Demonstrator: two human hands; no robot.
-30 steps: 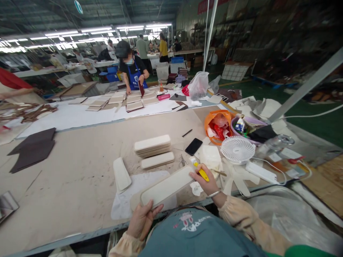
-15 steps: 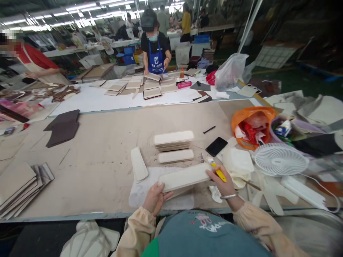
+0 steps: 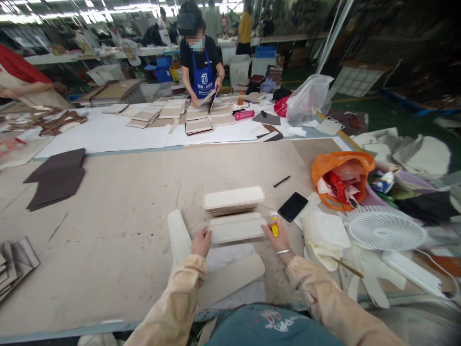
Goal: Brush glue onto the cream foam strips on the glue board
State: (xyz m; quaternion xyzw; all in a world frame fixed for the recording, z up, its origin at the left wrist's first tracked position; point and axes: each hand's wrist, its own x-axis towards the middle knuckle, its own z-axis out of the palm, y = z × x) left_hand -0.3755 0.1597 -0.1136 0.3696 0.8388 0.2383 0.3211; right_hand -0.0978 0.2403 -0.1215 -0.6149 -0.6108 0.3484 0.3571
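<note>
Head view: the left hand pinches one end of a cream round-ended strip in its fingers; the right hand pinches the other, its fingers also holding a yellow-handled brush; just beyond the fingers sits a strip stack; farther right, a smartphone.

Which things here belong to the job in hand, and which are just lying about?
Seemingly in the job:
- cream panel, held by left hand and right hand
- yellow-handled brush, also in the right hand
- stacked cream panels
- loose panel nearest the person

Seemingly just lying about:
- phone
- white fan
- orange bag
</note>
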